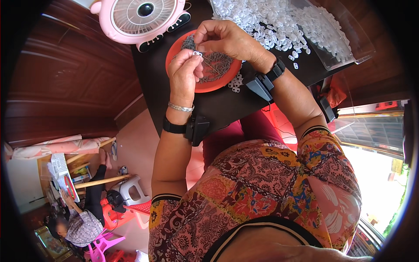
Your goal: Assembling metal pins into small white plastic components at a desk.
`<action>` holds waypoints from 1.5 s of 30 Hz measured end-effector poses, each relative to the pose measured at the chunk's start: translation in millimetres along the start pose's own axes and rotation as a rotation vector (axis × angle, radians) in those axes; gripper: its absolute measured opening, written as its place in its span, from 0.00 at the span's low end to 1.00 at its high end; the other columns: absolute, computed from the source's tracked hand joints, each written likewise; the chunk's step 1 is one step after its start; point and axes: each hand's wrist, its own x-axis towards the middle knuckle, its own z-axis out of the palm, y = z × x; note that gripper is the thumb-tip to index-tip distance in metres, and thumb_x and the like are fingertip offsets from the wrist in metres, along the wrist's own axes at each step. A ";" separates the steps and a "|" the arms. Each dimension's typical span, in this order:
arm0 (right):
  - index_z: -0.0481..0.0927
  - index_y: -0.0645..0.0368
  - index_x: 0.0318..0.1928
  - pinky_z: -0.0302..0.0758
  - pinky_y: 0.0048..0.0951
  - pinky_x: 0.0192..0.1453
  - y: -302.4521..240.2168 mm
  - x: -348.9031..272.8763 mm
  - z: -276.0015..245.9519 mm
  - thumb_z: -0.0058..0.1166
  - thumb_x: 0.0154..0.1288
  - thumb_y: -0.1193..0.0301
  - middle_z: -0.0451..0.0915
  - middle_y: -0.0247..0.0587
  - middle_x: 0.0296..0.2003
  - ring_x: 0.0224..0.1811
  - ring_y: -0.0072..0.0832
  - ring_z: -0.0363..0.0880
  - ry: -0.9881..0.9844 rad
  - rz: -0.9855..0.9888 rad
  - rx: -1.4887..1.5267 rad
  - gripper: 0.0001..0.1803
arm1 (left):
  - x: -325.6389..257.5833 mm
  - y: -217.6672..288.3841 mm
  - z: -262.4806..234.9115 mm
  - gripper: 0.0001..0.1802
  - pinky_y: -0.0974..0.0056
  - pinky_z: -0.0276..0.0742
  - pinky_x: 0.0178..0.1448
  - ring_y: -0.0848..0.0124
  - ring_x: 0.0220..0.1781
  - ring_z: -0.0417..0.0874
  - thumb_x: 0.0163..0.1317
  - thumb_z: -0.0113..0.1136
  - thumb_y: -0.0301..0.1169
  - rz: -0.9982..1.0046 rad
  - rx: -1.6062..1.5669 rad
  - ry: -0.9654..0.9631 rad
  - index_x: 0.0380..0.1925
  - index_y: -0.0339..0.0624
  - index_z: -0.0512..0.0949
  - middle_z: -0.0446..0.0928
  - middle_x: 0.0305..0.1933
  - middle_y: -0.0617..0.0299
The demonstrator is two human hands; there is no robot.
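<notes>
Two hands: left hand [184, 72], right hand [222, 39] pinch one white clip [197, 53].

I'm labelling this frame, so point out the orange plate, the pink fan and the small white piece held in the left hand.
orange plate [218, 85]: head view, bare lower rim.
pink fan [142, 15]: head view, front grille.
small white piece [197, 53]: head view, its middle, pinched at the left hand [184, 74] fingertips.

A dark, flat table [227, 105] carries a round orange plastic plate [209, 85] full of small thin metal bits. A few little white plastic pieces [236, 83] lie beside the plate. A pink fan [142, 19] stands at the far edge.
</notes>
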 end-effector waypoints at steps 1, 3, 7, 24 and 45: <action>0.79 0.61 0.37 0.73 0.17 0.36 -1.0 -0.1 -0.3 0.61 0.57 0.76 0.79 0.27 0.29 0.33 0.14 0.75 -0.001 0.009 0.004 0.07 | 0.0 0.0 0.0 0.08 0.76 0.62 0.23 0.79 0.20 0.70 0.62 0.52 0.31 0.000 0.000 0.000 0.27 0.39 0.75 0.72 0.21 0.67; 0.79 0.61 0.37 0.73 0.17 0.36 -3.5 -0.1 -0.8 0.61 0.57 0.76 0.79 0.27 0.29 0.33 0.14 0.75 -0.002 0.017 0.010 0.07 | 0.0 0.5 -0.5 0.08 0.76 0.61 0.23 0.79 0.19 0.70 0.62 0.52 0.31 0.006 -0.003 0.009 0.27 0.39 0.75 0.72 0.21 0.67; 0.79 0.61 0.37 0.73 0.18 0.38 -1.8 0.1 0.2 0.61 0.57 0.76 0.79 0.28 0.29 0.33 0.15 0.75 -0.005 0.016 -0.016 0.07 | 0.8 -0.1 -1.1 0.08 0.76 0.61 0.23 0.79 0.19 0.70 0.62 0.52 0.31 0.008 -0.016 0.011 0.27 0.39 0.75 0.72 0.21 0.67; 0.77 0.62 0.36 0.73 0.19 0.46 -8.4 -2.5 4.5 0.59 0.59 0.78 0.78 0.28 0.30 0.36 0.15 0.75 -0.085 0.017 -0.104 0.05 | -5.6 -3.1 6.6 0.07 0.76 0.63 0.20 0.80 0.17 0.67 0.60 0.53 0.26 0.054 -0.069 0.057 0.24 0.36 0.74 0.69 0.18 0.67; 0.82 0.58 0.36 0.76 0.34 0.37 15.5 -2.0 -20.6 0.57 0.56 0.67 0.82 0.45 0.29 0.32 0.39 0.81 0.156 -0.095 -0.985 0.09 | 5.4 0.8 -6.4 0.07 0.75 0.58 0.19 0.79 0.15 0.68 0.59 0.53 0.28 0.049 -0.131 0.144 0.24 0.38 0.74 0.71 0.18 0.67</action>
